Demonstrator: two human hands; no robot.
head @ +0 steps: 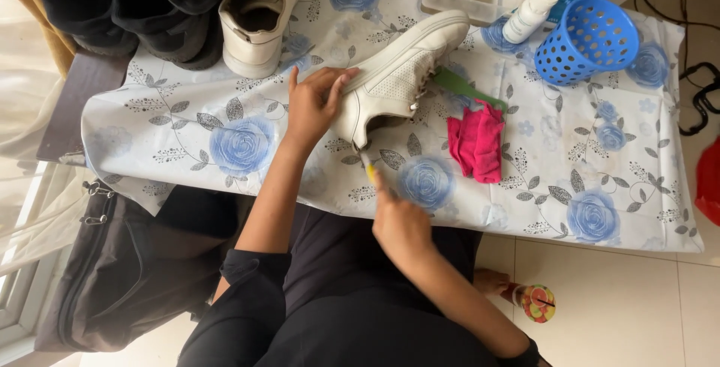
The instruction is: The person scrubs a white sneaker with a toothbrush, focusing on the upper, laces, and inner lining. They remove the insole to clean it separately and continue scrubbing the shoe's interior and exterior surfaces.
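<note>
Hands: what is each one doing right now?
Left hand: open, pressing on the white sneaker.
Right hand: closed on a small yellow-handled tool.

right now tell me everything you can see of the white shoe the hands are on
The white shoe is a low sneaker, leather-like, with a perforated side panel and a thick pale sole. It lies tilted on its side on the flowered tablecloth, toe toward the far edge, heel near the person. The left hand presses on its heel end; the right hand brings a small yellow-handled tool to the heel. Laces hang underneath.
</note>
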